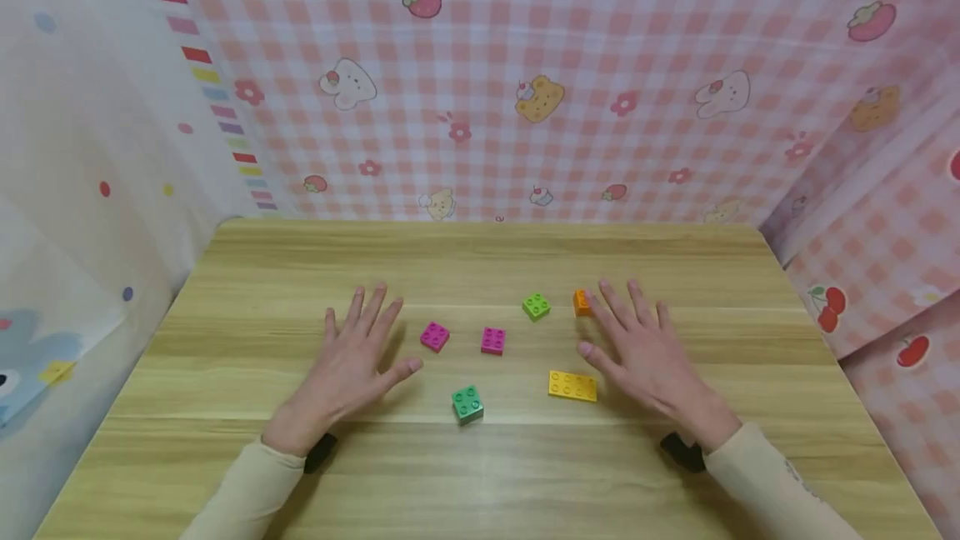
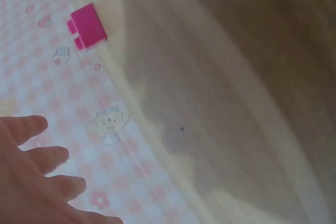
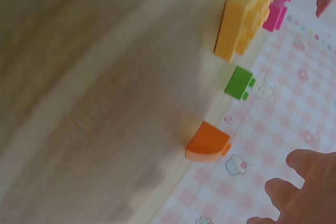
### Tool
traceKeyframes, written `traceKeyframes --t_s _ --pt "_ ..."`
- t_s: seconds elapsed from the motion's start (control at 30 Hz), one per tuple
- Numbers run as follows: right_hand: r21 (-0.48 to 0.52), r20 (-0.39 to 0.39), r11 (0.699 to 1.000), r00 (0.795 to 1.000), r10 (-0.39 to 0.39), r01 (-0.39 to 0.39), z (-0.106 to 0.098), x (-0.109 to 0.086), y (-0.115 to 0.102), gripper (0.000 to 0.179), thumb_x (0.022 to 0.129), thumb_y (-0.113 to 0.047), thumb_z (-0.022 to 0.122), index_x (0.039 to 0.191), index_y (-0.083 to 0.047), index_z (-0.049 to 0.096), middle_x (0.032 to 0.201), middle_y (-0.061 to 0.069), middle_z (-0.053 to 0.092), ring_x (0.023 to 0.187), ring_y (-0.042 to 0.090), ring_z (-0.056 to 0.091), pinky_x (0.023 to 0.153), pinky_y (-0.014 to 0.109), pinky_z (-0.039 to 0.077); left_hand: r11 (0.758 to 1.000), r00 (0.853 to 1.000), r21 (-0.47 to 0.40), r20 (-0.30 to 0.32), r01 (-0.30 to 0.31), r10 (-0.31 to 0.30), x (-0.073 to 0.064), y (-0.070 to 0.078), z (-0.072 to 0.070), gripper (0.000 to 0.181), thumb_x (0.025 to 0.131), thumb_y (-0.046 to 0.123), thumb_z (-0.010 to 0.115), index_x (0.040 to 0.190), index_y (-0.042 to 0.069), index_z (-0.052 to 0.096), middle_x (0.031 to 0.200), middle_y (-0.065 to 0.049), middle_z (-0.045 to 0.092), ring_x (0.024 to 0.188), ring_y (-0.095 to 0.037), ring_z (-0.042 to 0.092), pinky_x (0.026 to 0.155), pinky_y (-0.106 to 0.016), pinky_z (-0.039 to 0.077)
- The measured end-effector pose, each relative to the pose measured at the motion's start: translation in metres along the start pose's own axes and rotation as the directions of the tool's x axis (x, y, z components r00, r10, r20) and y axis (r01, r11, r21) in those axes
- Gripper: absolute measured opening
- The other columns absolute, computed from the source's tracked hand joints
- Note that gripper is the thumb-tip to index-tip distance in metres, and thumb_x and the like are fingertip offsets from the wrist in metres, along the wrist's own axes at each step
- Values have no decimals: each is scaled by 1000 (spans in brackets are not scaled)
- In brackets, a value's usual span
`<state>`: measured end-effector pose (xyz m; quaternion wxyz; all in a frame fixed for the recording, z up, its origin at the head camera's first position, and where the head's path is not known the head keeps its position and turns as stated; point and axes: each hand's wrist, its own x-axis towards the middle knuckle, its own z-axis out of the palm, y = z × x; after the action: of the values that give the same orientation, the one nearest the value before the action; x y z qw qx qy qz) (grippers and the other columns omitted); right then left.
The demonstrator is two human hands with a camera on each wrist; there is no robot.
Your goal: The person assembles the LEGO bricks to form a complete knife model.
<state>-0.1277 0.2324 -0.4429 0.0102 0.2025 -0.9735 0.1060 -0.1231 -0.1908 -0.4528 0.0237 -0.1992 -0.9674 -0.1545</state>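
My left hand (image 1: 350,361) is palm down with fingers spread, left of two magenta bricks and holding nothing. The left magenta brick (image 1: 435,337) is nearest its fingers; the other magenta brick (image 1: 492,341) lies further right. My right hand (image 1: 643,352), also spread and holding nothing, partly hides an orange brick (image 1: 582,302) in the head view. The right wrist view shows that orange brick (image 3: 208,142) with a curved side. Beside the right thumb lies a long yellow brick (image 1: 572,386). A lime brick (image 1: 536,307) and a darker green brick (image 1: 468,405) lie between the hands.
The bricks lie apart on a wood-grain table (image 1: 480,482). Behind the table hangs a pink checked cloth (image 1: 480,165), with more cloth along both sides. A dark strap piece (image 1: 320,453) shows under the left wrist, another (image 1: 682,452) under the right.
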Motion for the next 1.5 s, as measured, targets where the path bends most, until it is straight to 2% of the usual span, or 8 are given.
traceKeyframes --t_s 0.3,0.5,0.87,0.97,1.2,1.5 --pt "21 22 996 996 -82 82 6 -6 -9 79 103 -62 48 164 -15 31 171 11 20 155 45 15 117 76 14 995 994 -6 -28 -102 102 -3 11 3 86 96 64 59 160 9 37 170 -15 21 156 -41 13 119 -72 13" --pt "66 92 990 988 -128 122 9 -9 -12 85 98 -67 55 163 -16 34 171 10 21 156 42 14 117 76 13 985 985 -10 -22 -172 172 -3 19 4 83 96 62 61 158 10 41 169 -13 27 155 -41 19 120 -69 18" --pt "131 113 969 968 -223 208 14 -11 -11 85 95 -58 68 159 -9 40 168 14 28 154 41 21 116 72 23 949 952 -96 26 -302 305 -1 37 9 81 97 63 59 154 6 48 161 -15 42 151 -38 32 119 -63 28" --pt "155 129 963 962 -240 220 14 -12 -10 85 95 -55 70 158 -7 40 167 15 31 154 41 24 117 69 24 942 945 -125 64 -312 321 -1 41 10 82 96 63 60 153 6 47 159 -15 44 150 -37 35 119 -61 30" --pt "190 165 955 951 -260 228 15 -12 -8 80 95 -53 71 155 -7 46 162 14 39 150 40 33 118 65 28 936 937 -193 136 -293 322 0 49 13 84 91 63 68 153 9 49 155 -14 50 144 -35 45 117 -59 36" --pt "178 186 956 946 -264 232 15 -11 -10 61 93 -39 78 141 -5 61 154 16 50 141 37 48 114 57 41 937 923 -226 220 -268 317 3 55 20 79 87 56 77 147 11 55 145 -8 60 133 -28 56 112 -51 44"
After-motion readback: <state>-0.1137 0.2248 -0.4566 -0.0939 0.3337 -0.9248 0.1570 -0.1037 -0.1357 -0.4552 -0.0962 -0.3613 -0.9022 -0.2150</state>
